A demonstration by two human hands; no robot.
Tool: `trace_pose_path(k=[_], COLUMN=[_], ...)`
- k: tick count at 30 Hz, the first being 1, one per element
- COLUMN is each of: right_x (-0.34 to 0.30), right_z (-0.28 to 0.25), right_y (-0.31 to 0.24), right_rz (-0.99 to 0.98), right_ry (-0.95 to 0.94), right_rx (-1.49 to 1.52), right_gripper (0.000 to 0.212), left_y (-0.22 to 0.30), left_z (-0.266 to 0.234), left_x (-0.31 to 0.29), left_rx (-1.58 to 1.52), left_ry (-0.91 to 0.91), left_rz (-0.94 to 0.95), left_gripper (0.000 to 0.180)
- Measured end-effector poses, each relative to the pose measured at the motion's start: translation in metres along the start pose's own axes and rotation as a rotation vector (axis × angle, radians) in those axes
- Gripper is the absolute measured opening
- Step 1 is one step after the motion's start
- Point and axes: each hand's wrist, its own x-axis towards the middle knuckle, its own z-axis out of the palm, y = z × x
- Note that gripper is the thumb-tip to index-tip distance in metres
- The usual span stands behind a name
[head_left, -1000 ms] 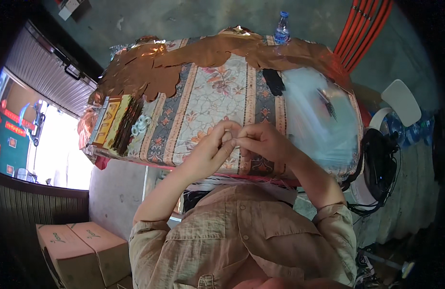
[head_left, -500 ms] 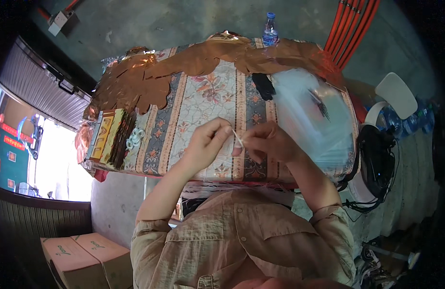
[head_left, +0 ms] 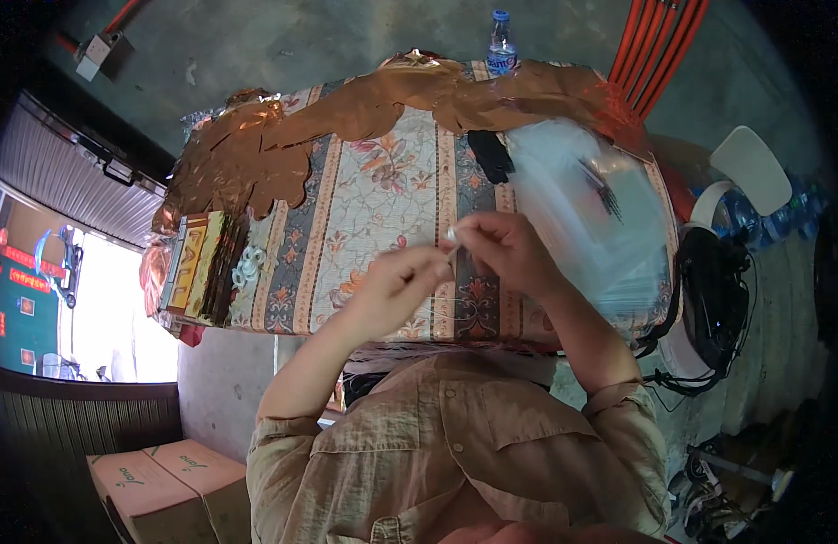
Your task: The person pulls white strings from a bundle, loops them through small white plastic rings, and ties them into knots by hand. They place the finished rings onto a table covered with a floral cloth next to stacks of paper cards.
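Over the near middle of a flower-patterned tablecloth, my two hands work close together on a thin white string. My left hand pinches it between thumb and forefinger. Just beyond and to the right, my right hand is closed on the same string, with a small white tip showing at its fingertips. Thin loose strands hang below the hands, near the table's front edge. Whether the string is knotted between the fingers is too small to tell.
Clear plastic bags cover the table's right side, with thin dark strips on them. Near them lies a black cloth item. Brown foil sheets line the back; a yellow stack and white loops sit left. A water bottle stands behind.
My right hand has moved up and away from the table's near edge, the left slightly down. The string is now held at a different place. The view has shifted slightly.
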Motion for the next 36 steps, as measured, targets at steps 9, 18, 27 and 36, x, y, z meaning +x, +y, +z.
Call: trace_pose_path(k=[9, 18, 27, 36], right_x=[-0.001, -0.001, 0.002, 0.002], right_z=[0.0, 0.009, 0.011, 0.015], right_y=[-0.008, -0.018, -0.012, -0.009], right_rz=[-0.087, -0.085, -0.034, 0.203], right_ry=[-0.026, -0.017, -0.097, -0.282], right_rx=[-0.058, 0.003, 0.054, 0.344], right_gripper=[0.014, 0.016, 0.015, 0.012], left_y=[-0.001, 0.002, -0.007, -0.026], left_z=[-0.005, -0.006, 0.0, 0.011], left_x=[0.005, 0.001, -0.002, -0.009], left_rx=[-0.109, -0.277, 0.013, -0.058], left_ry=[-0.126, 0.0, 0.005, 0.128], left_rz=[-0.049, -0.062, 0.02, -0.041], left_gripper=[0.018, 0.018, 0.014, 0.012])
